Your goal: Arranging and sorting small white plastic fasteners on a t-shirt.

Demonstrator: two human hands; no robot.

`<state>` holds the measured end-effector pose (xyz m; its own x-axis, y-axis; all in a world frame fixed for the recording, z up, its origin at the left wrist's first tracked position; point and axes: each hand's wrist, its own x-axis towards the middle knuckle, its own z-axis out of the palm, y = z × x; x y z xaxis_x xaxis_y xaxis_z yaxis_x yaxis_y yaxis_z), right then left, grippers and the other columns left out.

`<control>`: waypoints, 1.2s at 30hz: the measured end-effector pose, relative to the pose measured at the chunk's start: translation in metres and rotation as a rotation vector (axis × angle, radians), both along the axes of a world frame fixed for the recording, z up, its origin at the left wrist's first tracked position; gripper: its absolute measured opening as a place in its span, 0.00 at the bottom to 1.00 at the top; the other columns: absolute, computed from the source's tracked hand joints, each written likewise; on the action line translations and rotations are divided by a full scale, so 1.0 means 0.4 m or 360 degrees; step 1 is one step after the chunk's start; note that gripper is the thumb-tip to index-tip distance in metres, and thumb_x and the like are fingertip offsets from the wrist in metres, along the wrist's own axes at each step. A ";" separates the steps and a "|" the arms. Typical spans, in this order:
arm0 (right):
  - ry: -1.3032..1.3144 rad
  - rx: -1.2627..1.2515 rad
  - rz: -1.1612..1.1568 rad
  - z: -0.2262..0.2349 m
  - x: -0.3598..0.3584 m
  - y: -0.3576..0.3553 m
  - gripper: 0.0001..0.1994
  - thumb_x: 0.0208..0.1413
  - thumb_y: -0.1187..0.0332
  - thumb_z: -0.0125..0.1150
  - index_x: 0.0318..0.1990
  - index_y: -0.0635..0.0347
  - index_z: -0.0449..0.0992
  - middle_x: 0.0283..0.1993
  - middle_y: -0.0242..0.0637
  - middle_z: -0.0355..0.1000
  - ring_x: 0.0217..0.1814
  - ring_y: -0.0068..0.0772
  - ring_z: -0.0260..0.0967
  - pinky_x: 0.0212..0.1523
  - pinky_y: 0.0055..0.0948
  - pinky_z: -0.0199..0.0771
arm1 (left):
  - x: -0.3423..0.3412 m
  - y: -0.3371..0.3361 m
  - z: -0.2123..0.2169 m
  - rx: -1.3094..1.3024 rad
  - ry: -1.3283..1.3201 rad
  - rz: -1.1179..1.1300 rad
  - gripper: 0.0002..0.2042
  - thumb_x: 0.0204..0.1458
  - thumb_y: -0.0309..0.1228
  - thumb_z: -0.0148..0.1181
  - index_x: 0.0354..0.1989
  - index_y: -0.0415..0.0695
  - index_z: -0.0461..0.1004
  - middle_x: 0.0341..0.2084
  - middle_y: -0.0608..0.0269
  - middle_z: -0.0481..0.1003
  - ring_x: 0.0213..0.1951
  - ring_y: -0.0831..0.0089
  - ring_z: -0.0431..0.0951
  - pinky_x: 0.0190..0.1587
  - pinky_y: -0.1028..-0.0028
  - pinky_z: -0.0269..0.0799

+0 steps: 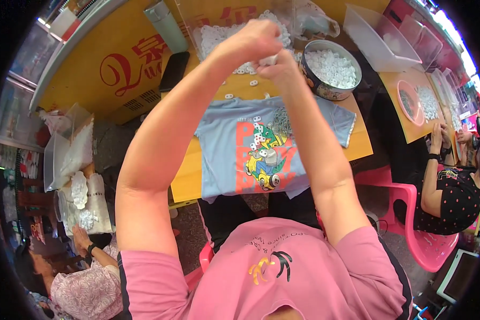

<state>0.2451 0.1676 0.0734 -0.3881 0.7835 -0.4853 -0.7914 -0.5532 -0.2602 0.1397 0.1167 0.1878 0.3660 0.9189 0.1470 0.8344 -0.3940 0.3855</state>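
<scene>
My left hand (258,40) is closed, raised over the near side of a clear box (189,21) heaped with small white two-holed pieces (214,38). Just below and to its right, my right hand (281,66) is closed as well. Something white (269,60) shows between the two hands, too small and covered to name. Under my forearms a grey-blue T-shirt (218,154) with a colourful print lies spread on the table. On it rest several white pieces (258,140) and a tangled heap of thin greyish bits (284,121).
A round tin (310,76) full of white pieces stands right of my hands. A black phone (174,71) and a pale green flask (166,25) are at the left; a plastic bag (316,22) and a clear bin (378,45) lie right. Co-workers sit on both sides, near a pink chair (408,205).
</scene>
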 end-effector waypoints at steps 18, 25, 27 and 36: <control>-0.3890 0.2024 -0.0220 0.145 0.435 -0.016 0.17 0.63 0.60 0.59 0.56 0.56 0.79 0.55 0.48 0.77 0.51 0.51 0.79 0.51 0.40 0.78 | -0.239 -0.207 -0.345 -0.0047 -0.0169 0.0378 0.15 0.55 0.40 0.65 0.42 0.41 0.76 0.36 0.47 0.81 0.41 0.45 0.80 0.43 0.50 0.74; -0.2911 0.2502 0.0684 -0.056 0.093 -0.140 0.12 0.59 0.63 0.61 0.46 0.55 0.83 0.49 0.50 0.77 0.49 0.55 0.78 0.51 0.48 0.78 | -0.245 -0.193 -0.384 -0.0063 -0.0150 0.0379 0.14 0.55 0.36 0.67 0.43 0.40 0.77 0.31 0.48 0.81 0.37 0.47 0.81 0.41 0.55 0.75; -0.2978 0.2546 0.0627 -0.088 0.070 -0.149 0.11 0.59 0.64 0.61 0.45 0.56 0.82 0.48 0.51 0.77 0.48 0.57 0.77 0.49 0.50 0.78 | -0.260 -0.178 -0.397 -0.0031 -0.0144 0.0448 0.15 0.55 0.36 0.66 0.46 0.41 0.76 0.38 0.47 0.80 0.40 0.48 0.80 0.43 0.55 0.74; -0.3087 0.2558 0.0594 -0.129 -0.017 -0.147 0.07 0.59 0.68 0.62 0.42 0.59 0.80 0.44 0.50 0.74 0.44 0.61 0.76 0.43 0.53 0.78 | -0.320 -0.084 -0.452 0.0625 -0.0279 0.0671 0.19 0.55 0.29 0.60 0.56 0.40 0.72 0.48 0.41 0.74 0.54 0.42 0.70 0.55 0.51 0.68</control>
